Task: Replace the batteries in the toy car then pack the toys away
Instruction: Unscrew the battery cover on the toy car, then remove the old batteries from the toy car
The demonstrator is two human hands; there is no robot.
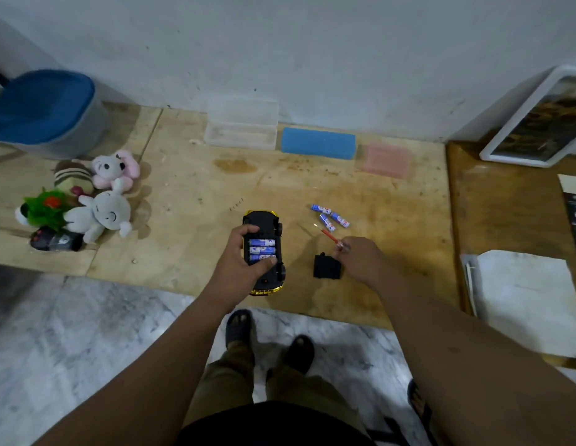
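Observation:
A yellow toy car point(264, 223) lies upside down on the wooden table point(196, 188), its black underside up. Its open battery bay shows three blue-and-white batteries point(263, 251). My left hand point(245, 255) grips the car, thumb on the nearest battery. The black battery cover point(325, 267) lies just right of the car. My right hand point(360, 259) pinches the clear handle of a small red screwdriver point(328, 235), whose tip points away to the upper left. Three loose blue-and-white batteries point(330, 217) lie beyond the screwdriver.
Several plush toys point(87, 201) are heaped at the table's left. A blue-lined grey basket point(45, 114) stands behind them. By the wall sit a clear plastic box point(241, 130), a blue sponge block point(318, 144) and a pink lid point(385, 160). Papers point(521, 294) lie at right.

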